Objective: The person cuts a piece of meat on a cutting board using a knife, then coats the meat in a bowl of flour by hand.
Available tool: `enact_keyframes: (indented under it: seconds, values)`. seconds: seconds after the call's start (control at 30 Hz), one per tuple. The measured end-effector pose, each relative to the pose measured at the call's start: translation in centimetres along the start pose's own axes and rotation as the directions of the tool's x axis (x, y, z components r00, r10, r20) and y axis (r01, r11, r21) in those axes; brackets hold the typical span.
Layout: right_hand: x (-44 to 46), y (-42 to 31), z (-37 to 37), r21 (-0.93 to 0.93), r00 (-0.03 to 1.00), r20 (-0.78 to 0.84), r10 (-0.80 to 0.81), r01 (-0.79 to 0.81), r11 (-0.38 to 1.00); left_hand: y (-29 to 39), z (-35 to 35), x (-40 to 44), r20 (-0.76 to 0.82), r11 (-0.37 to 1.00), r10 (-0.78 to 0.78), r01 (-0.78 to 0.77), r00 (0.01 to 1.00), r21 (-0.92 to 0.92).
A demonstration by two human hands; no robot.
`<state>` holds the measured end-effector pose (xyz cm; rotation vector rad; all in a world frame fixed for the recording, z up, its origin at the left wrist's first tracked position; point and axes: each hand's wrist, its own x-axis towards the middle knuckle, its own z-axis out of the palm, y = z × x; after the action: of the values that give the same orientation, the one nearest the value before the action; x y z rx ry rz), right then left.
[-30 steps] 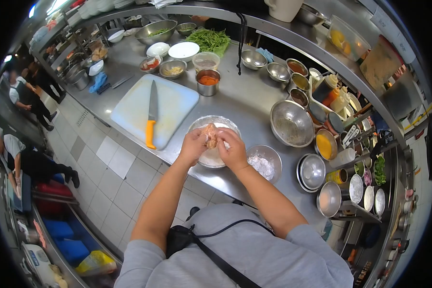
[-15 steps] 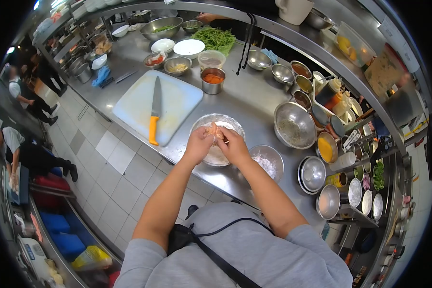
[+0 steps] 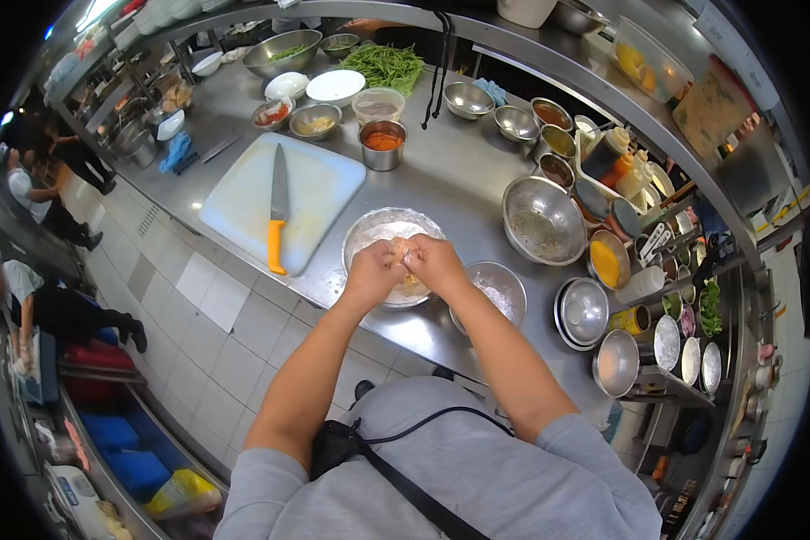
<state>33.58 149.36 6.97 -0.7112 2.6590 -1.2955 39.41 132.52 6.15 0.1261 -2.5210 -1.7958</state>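
My left hand (image 3: 375,274) and my right hand (image 3: 434,265) meet over a metal bowl (image 3: 347,241) holding white powder that looks like flour. Both are closed, fingertips together, on a soft pinkish-orange piece of food (image 3: 404,247). The fingers cover most of it, and its exact kind does not show. More orange bits lie in the powder below the hands. Beside my right forearm stands a second metal bowl (image 3: 522,297) with white powder, partly hidden by the arm.
Left of the bowls lies a white cutting board (image 3: 328,184) with an orange-handled knife (image 3: 277,236). Behind are a metal pot of orange sauce (image 3: 382,155) and green beans (image 3: 385,70). Metal bowls (image 3: 543,220) and sauce bottles (image 3: 614,162) crowd the right. People (image 3: 49,306) stand far left.
The hands have drawn closer together and turned in over the piece, covering more of it. The whole view has shifted slightly, so the counter items sit a little further left.
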Motion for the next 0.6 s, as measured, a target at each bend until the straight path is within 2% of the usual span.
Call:
enact_keyframes:
  seconds: [0.03, 0.07, 0.13, 0.17, 0.23, 0.37, 0.43, 0.47, 0.53, 0.57, 0.6]
  values:
    - [0.1, 0.0, -0.3, 0.149, 0.999, 0.008, 0.034, -0.035, 0.988, 0.2, -0.1, 0.0, -0.007, 0.994, -0.014, 0.013, 1.0, -0.106]
    - [0.2, -0.1, -0.5, 0.15, 0.999, 0.006, 0.033, -0.034, 0.988, 0.5, -0.1, 0.0, -0.007, 0.995, -0.012, 0.011, 1.0, -0.104]
    - [0.3, -0.2, -0.8, 0.217, 0.998, 0.009, 0.06, -0.061, 0.974, 1.3, -0.3, -0.1, 0.004, 0.959, -0.076, 0.074, 0.997, -0.275]
    - [0.3, 0.2, -0.5, 0.216, 0.998, 0.008, 0.058, -0.058, 0.975, 1.9, -0.3, -0.2, 0.002, 0.959, -0.073, 0.071, 0.997, -0.275]
    - [0.2, 0.9, 0.3, 0.384, 0.996, -0.087, 0.037, 0.0, 0.923, 2.8, -0.5, -0.5, -0.002, 0.937, -0.11, 0.103, 0.994, -0.335]
    - [-0.9, 0.0, -0.1, 0.322, 0.996, -0.09, 0.028, 0.003, 0.947, -0.1, -0.4, 0.2, -0.01, 0.932, -0.067, 0.059, 0.998, -0.358]
    - [-1.5, -0.3, -0.3, 0.142, 0.989, -0.087, -0.119, 0.131, 0.981, -2.5, 0.2, 1.1, -0.093, 0.989, 0.065, -0.077, 0.993, -0.128]
    - [-1.5, -0.2, -0.5, 0.142, 0.989, -0.09, -0.12, 0.132, 0.981, -2.5, 0.1, 1.1, -0.092, 0.989, 0.067, -0.079, 0.993, -0.126]
    - [-1.5, 0.5, -0.6, 0.137, 0.992, -0.007, -0.13, 0.129, 0.982, -1.9, 0.0, 0.9, -0.07, 1.0, 0.008, -0.006, 0.997, 0.03]
    - [-1.3, 1.0, -0.5, 0.135, 0.992, -0.008, -0.128, 0.128, 0.982, -1.3, -0.1, 0.7, -0.068, 1.0, 0.01, -0.008, 0.998, 0.028]
    - [-0.8, 1.6, -0.4, 0.319, 0.994, 0.057, -0.098, 0.075, 0.945, -0.6, -0.1, 0.5, -0.082, 0.998, 0.004, 0.002, 0.997, 0.068]
